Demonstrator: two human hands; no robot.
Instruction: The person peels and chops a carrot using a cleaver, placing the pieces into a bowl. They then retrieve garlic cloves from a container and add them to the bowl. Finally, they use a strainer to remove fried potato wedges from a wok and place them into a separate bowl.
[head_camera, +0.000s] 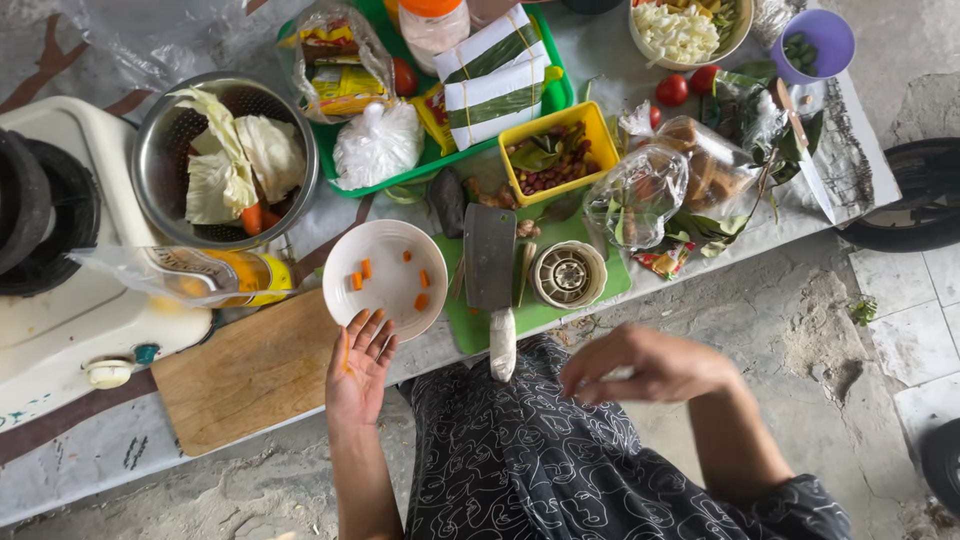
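While the left hand (358, 362) lies open, palm up, with a thin orange carrot strip (345, 352) on it, the round white bowl (385, 277) with small carrot bits sits just above its fingertips on the table (860, 170). The right hand (640, 365) is curled shut; I cannot tell around what.

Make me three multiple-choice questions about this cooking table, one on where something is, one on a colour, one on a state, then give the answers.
1. Where does the cleaver lie?
A. on the green cutting mat
B. in the metal colander
C. on the stove

2. What colour is the tub holding beans and leaves?
A. purple
B. yellow
C. white

3. How is the left hand?
A. clenched in a fist
B. open, palm up
C. gripping the cleaver

Answers: 1 A, its blade rests on the mat. 2 B, its rim is yellow. 3 B, the fingers are spread below the white bowl, a carrot sliver on the palm.
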